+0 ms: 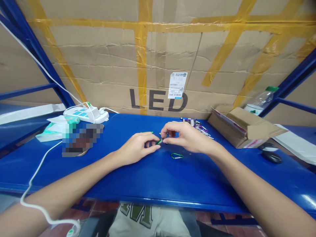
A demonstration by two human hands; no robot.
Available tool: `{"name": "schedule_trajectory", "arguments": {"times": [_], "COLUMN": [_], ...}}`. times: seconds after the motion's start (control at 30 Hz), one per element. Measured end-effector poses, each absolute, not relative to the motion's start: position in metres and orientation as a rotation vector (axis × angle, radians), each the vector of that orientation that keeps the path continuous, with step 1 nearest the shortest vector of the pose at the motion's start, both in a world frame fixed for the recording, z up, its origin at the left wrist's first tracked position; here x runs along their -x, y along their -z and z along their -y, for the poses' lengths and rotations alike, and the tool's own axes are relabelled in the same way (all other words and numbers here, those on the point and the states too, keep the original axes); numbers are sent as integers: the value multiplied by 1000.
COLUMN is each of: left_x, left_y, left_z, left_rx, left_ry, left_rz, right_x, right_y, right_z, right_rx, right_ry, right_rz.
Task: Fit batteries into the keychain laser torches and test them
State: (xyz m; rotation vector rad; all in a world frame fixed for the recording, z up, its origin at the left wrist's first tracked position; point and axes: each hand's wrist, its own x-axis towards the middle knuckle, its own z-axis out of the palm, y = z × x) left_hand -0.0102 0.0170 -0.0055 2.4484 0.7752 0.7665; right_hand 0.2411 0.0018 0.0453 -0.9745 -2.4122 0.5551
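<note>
My left hand, low over the blue table, pinches a small green cylinder between thumb and fingertips. The cylinder's silvery end points toward my right hand. Those right fingers are curled, thumb and fingertips closed together at that end; whatever lies between them is too small to make out. Just in front of the hands lies a green carabiner with a silver gate. Behind my left fingers a thin green item is partly hidden. Past my right hand are several small coloured metallic pieces, partly covered by it.
An open cardboard box stands right, with a black computer mouse before it and a plastic bottle behind. At left are a white power strip, a tissue pack and a white cable. A large carton walls the back.
</note>
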Motion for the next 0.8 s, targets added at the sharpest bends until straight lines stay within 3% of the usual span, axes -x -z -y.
{"name": "schedule_trajectory", "arguments": {"times": [0.8], "left_x": [13], "left_y": [8], "left_z": [-21], "left_rx": [-2498], "left_ry": [-939], "left_rz": [-781], "right_x": [-239], "right_y": [-38], "right_z": [-2], "right_rx": [965], "right_ry": [-681], "right_rz": [2295]}}
